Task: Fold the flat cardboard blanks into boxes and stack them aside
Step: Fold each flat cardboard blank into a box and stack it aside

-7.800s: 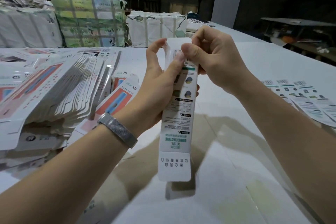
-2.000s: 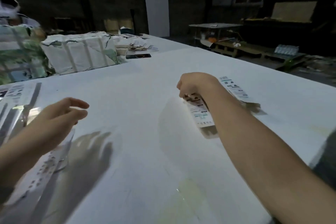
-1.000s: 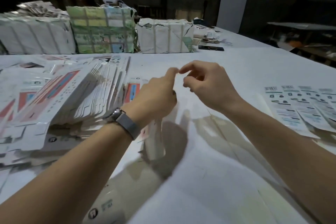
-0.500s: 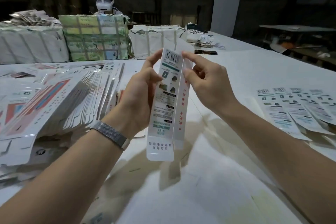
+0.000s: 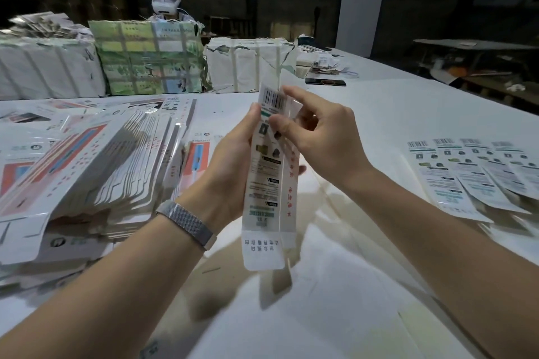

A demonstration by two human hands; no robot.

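Note:
A long narrow white printed carton point(image 5: 264, 198) stands upright in the air above the white table point(image 5: 364, 285), its barcode end up and its bottom flap hanging open. My left hand point(image 5: 230, 166) grips it from behind along its left side. My right hand point(image 5: 320, 137) pinches its upper part, thumb on the printed face and fingers round the right edge. A big fanned pile of flat blanks point(image 5: 87, 160) lies at the left. A row of folded boxes point(image 5: 472, 172) lies side by side at the right.
Wrapped bundles point(image 5: 148, 58) of packed stock line the far side of the table, with a person in a white headset point(image 5: 166, 3) behind them. A dark phone point(image 5: 325, 82) and loose scraps lie further back. A dark bench stands off to the right.
Within the last second my hands went from holding nothing to holding a carton upright between them. Since half a second ago my right thumb has moved onto the carton's front face.

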